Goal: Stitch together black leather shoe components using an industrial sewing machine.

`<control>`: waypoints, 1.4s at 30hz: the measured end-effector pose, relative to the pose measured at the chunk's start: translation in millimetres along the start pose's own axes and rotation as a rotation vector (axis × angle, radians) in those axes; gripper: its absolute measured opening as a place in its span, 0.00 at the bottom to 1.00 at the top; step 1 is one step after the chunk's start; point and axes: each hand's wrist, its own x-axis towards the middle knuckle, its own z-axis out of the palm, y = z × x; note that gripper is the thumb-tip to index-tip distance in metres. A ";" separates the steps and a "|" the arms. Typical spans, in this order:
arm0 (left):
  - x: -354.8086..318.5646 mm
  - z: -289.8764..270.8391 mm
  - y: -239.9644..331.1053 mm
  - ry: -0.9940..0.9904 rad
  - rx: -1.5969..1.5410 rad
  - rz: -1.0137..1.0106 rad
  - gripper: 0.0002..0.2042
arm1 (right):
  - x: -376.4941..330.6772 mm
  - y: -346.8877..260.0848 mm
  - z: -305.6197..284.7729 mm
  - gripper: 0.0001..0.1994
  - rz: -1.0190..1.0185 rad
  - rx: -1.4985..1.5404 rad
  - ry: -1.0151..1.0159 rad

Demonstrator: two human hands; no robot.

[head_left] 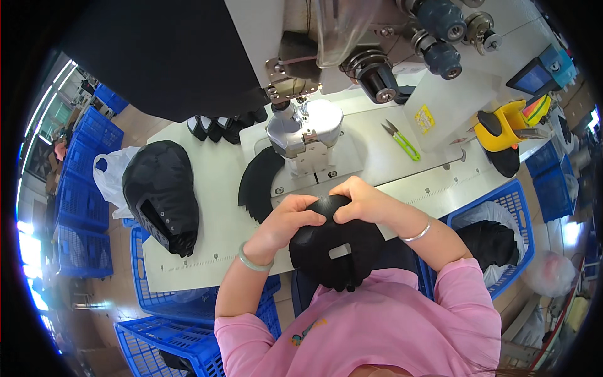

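A black cap (317,245) is between my hands at the front edge of the sewing table, in front of my pink shirt, with a pale opening showing in its near part. My left hand (292,217) pinches its far edge, thumb and fingers closed on the fabric. On the same edge, close beside it, my right hand (358,200) grips with its thumb bent over the top. Just beyond my hands is the sewing machine's arm (308,129). To its left lies a fanned stack of curved black pieces (256,182).
Stacked black caps (160,188) lie on the table's left, by a white plastic bag (113,176). Green-handled snips (402,139) and a yellow tape dispenser (502,129) are at the right. Blue crates (169,342) stand below left; another crate (524,217) stands right.
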 end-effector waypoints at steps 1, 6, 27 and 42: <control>0.0 -0.1 0.6 -0.001 -0.002 -0.003 0.10 | -1.2 0.4 -2.9 0.09 0.003 0.002 0.000; 1.6 -5.4 3.8 -0.074 -0.237 -0.038 0.14 | -5.9 7.0 -15.8 0.10 0.033 0.463 -0.121; -0.7 4.2 8.1 0.034 0.203 0.011 0.11 | -4.8 18.4 -8.0 0.09 -0.011 0.650 -0.134; 2.9 -5.7 2.8 -0.078 -0.218 -0.040 0.13 | 1.1 16.1 -13.4 0.09 0.079 0.603 -0.136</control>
